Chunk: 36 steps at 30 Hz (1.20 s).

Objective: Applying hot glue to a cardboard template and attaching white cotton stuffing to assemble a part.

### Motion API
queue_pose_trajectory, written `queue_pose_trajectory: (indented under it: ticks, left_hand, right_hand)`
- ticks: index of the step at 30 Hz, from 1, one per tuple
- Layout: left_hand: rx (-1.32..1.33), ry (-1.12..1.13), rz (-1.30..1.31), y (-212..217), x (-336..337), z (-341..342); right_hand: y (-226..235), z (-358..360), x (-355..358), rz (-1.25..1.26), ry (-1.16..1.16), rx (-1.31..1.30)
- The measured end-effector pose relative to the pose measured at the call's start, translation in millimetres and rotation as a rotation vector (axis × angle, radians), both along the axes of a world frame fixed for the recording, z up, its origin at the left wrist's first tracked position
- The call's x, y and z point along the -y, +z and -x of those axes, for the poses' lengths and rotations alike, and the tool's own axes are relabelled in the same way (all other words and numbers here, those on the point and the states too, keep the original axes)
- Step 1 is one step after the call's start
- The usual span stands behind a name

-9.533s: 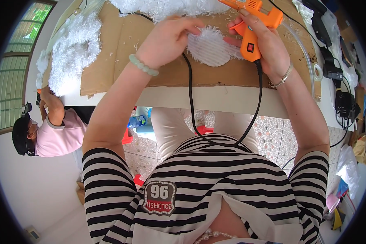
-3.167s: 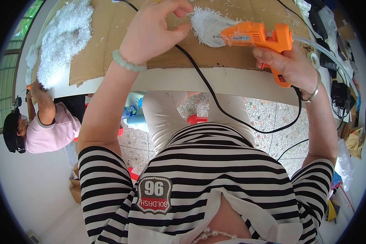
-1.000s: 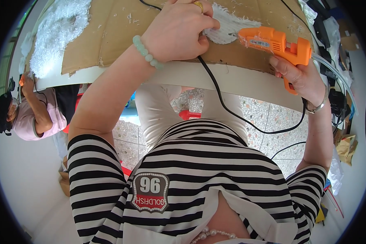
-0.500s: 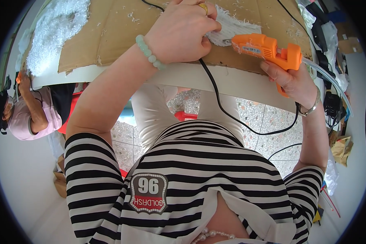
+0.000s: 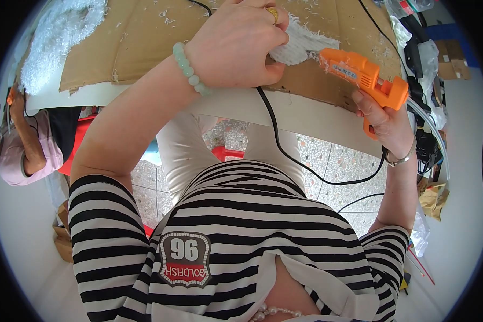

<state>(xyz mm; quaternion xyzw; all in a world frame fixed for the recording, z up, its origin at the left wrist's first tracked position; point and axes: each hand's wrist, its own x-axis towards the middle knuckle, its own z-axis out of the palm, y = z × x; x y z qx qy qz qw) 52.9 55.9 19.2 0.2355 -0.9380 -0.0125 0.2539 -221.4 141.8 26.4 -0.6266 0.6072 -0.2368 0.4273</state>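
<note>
My right hand [image 5: 389,122] is wrapped round an orange hot glue gun [image 5: 359,75], with a clear glue stick [image 5: 432,121] coming out of its back end. The gun's nozzle points left, close to the lower edge of a white fluffy fabric piece [image 5: 306,44]. That piece lies on the brown cardboard [image 5: 145,51], its left part hidden by my left hand [image 5: 239,48]. The fingers of my left hand are curled, and thumb and fingers close on the fabric's left side; the fingertips are partly hidden.
A heap of white shaggy material [image 5: 61,45] lies at the far left of the table. White fibre scraps dot the cardboard. A black cable [image 5: 284,145] hangs in a loop off the table's near edge [image 5: 231,119]. Another person [image 5: 29,142] works at the left. Plastic bags [image 5: 428,67] crowd the right.
The whole view has shifted a little. My right hand has drawn the glue gun to the right, so the nozzle is farther from my left hand. My left hand still grips the fabric.
</note>
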Motion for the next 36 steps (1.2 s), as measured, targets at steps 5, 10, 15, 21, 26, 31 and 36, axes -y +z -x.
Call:
queue_pose_trajectory:
  ticks: [5,10,15,21,26,31,36]
  left_hand:
    - [0.026,0.005,-0.017,0,0,1]
    - [0.038,0.007,-0.032,0,0,0]
    - [0.018,0.005,0.013,-2,2,1]
    - [0.033,0.007,0.013,-1,1,-1]
    - [0.039,-0.001,-0.017,-2,3,-1]
    - [-0.013,-0.030,-0.042,-7,7,-3]
    - [-0.099,-0.069,-0.087,-12,12,-5]
  right_hand:
    - [-2,0,5,-0.040,0.001,0.083]
    - [-4,-2,7,-0.088,-0.029,0.042]
    - [-4,-4,5,-0.055,-0.019,0.025]
    - [-5,-7,1,0.000,-0.003,-0.005]
    - [-3,-11,1,-0.023,0.006,-0.022]
    - [-4,-19,4,0.013,0.058,0.010]
    - [-1,-26,6,-0.007,0.058,-0.008]
